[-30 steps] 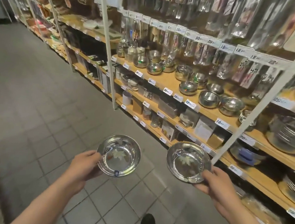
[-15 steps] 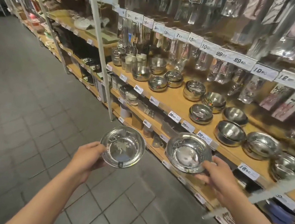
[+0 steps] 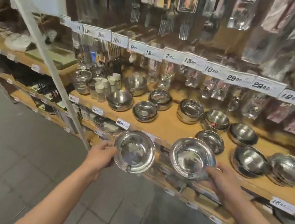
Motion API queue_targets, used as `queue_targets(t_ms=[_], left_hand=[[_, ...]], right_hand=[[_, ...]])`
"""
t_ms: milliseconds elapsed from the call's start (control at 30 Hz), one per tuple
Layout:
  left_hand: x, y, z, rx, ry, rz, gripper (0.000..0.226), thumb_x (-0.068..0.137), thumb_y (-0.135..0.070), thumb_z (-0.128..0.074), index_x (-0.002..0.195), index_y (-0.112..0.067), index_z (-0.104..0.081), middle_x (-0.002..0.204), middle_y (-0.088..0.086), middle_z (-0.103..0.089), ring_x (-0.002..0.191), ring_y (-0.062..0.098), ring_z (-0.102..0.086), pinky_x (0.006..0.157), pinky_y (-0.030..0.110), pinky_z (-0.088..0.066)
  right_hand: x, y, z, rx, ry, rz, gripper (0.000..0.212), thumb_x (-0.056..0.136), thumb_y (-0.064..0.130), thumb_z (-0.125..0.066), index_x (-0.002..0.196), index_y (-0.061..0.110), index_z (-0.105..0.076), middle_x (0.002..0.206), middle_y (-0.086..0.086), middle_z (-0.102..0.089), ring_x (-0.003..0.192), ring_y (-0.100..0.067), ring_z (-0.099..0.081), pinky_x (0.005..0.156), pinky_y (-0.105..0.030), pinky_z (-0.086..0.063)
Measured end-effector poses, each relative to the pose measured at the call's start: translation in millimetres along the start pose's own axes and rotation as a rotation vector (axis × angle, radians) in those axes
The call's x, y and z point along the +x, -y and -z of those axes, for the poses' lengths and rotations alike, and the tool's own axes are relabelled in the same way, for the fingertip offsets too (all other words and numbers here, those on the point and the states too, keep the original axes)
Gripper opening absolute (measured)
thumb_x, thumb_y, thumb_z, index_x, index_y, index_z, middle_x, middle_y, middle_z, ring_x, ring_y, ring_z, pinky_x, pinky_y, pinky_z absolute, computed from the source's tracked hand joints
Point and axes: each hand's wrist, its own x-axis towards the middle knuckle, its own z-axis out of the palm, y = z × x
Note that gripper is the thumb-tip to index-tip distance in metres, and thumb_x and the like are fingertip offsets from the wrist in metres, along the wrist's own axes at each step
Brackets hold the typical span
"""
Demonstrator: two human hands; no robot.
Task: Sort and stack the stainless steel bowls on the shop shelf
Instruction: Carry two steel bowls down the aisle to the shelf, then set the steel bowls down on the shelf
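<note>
My left hand grips the left rim of a shallow steel bowl, held level in front of the shelf edge. My right hand holds a second steel bowl by its lower right rim, beside the first. Both bowls face up and look empty. Behind them the wooden shelf carries several steel bowls, some stacked: a stack in the middle, a small bowl just behind my right-hand bowl, and larger bowls to the right.
A white slanted upright post crosses the shelf on the left. Packaged cutlery hangs above a row of price tags. Glasses and jars stand at the shelf's left end. Lower shelves hold boxed goods. Grey tiled floor lies to the left.
I have moved closer to the shelf and the view has turned toward it. Both bowls, still in my hands, have risen to the level of the bowl shelf's front edge.
</note>
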Motion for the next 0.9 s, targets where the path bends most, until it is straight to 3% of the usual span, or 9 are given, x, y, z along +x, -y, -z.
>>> queue_targets(t_ms=[100,233,333,400,467,533,633,800,900], left_hand=[[45.2,-23.7,-19.9,0.036,0.101,-0.002,0.014,0.087,-0.003,-0.063,0.080,-0.015,-0.063,0.064,0.004,-0.062,0.051,0.012,-0.054,0.059,0.028,-0.056],[97.4,-39.7,-61.1,0.050,0.210,0.048,0.014,0.085,0.000,-0.069,0.097,0.006,-0.069,0.076,0.015,-0.070,0.067,0.025,-0.063,0.069,0.042,-0.056],[131.5,-46.3,-95.5,0.075,0.266,0.087,0.011,0.086,0.000,-0.071,0.097,0.002,-0.071,0.071,0.007,-0.076,0.058,0.018,-0.071,0.055,0.028,-0.059],[152.8,-50.1,-120.1,0.117,0.273,0.096,0.011,0.088,0.002,-0.067,0.097,-0.001,-0.072,0.069,0.005,-0.076,0.058,0.016,-0.072,0.051,0.028,-0.059],[174.5,-52.6,-143.9,0.192,0.276,0.084,0.013,0.090,0.000,-0.062,0.095,-0.002,-0.073,0.078,0.010,-0.076,0.068,0.024,-0.074,0.060,0.039,-0.063],[191.4,-54.4,-164.7,0.251,0.278,0.080,0.016,0.092,0.000,-0.057,0.085,-0.005,-0.070,0.076,0.012,-0.073,0.065,0.027,-0.072,0.060,0.039,-0.061],[214.7,-54.3,-190.8,0.290,0.290,0.128,0.017,0.093,-0.003,-0.059,0.079,-0.008,-0.068,0.082,0.020,-0.074,0.073,0.033,-0.070,0.072,0.049,-0.061],[241.4,-53.3,-216.6,0.345,0.304,0.120,0.013,0.092,-0.012,-0.065,0.081,-0.012,-0.072,0.071,0.004,-0.073,0.059,0.019,-0.060,0.057,0.025,-0.045],[249.6,-51.6,-222.6,0.399,0.360,0.128,0.022,0.092,-0.013,-0.068,0.073,-0.023,-0.070,0.059,-0.008,-0.072,0.049,0.008,-0.060,0.050,0.023,-0.047]], right_hand=[[13.7,7.9,-10.3,0.067,-0.044,-0.028,0.016,0.089,-0.001,-0.063,0.105,0.001,-0.064,0.089,-0.020,-0.078,0.082,-0.031,-0.077,0.060,-0.031,-0.062],[37.1,17.2,-18.0,0.118,-0.124,-0.037,0.019,0.093,0.000,-0.060,0.111,0.002,-0.064,0.101,-0.021,-0.077,0.096,-0.034,-0.075,0.082,-0.044,-0.062],[52.3,25.4,-21.5,0.148,-0.132,-0.054,0.015,0.095,0.000,-0.059,0.108,-0.001,-0.066,0.100,-0.019,-0.075,0.094,-0.033,-0.074,0.095,-0.051,-0.057],[65.2,29.3,-19.9,0.163,-0.141,-0.070,0.006,0.095,-0.001,-0.059,0.098,-0.001,-0.064,0.084,-0.013,-0.071,0.076,-0.022,-0.072,0.085,-0.045,-0.062],[80.6,33.3,-18.2,0.204,-0.164,-0.077,0.009,0.097,-0.003,-0.057,0.089,0.001,-0.060,0.064,-0.003,-0.069,0.061,-0.014,-0.071,0.069,-0.035,-0.065],[98.0,37.9,-17.6,0.234,-0.172,-0.082,0.013,0.098,-0.003,-0.056,0.086,0.002,-0.058,0.056,0.002,-0.068,0.055,-0.012,-0.071,0.066,-0.032,-0.064],[125.9,43.3,-18.8,0.263,-0.176,-0.120,0.014,0.098,-0.001,-0.058,0.085,0.004,-0.055,0.062,-0.006,-0.065,0.057,-0.017,-0.069,0.067,-0.036,-0.065],[163.0,56.3,-31.6,0.245,-0.196,-0.138,0.012,0.098,0.001,-0.058,0.089,0.005,-0.063,0.067,-0.008,-0.074,0.064,-0.025,-0.072,0.063,-0.034,-0.065],[177.0,59.6,-44.7,0.267,-0.201,-0.144,0.009,0.095,0.000,-0.062,0.096,0.007,-0.068,0.082,-0.009,-0.079,0.076,-0.023,-0.078,0.060,-0.030,-0.064]])
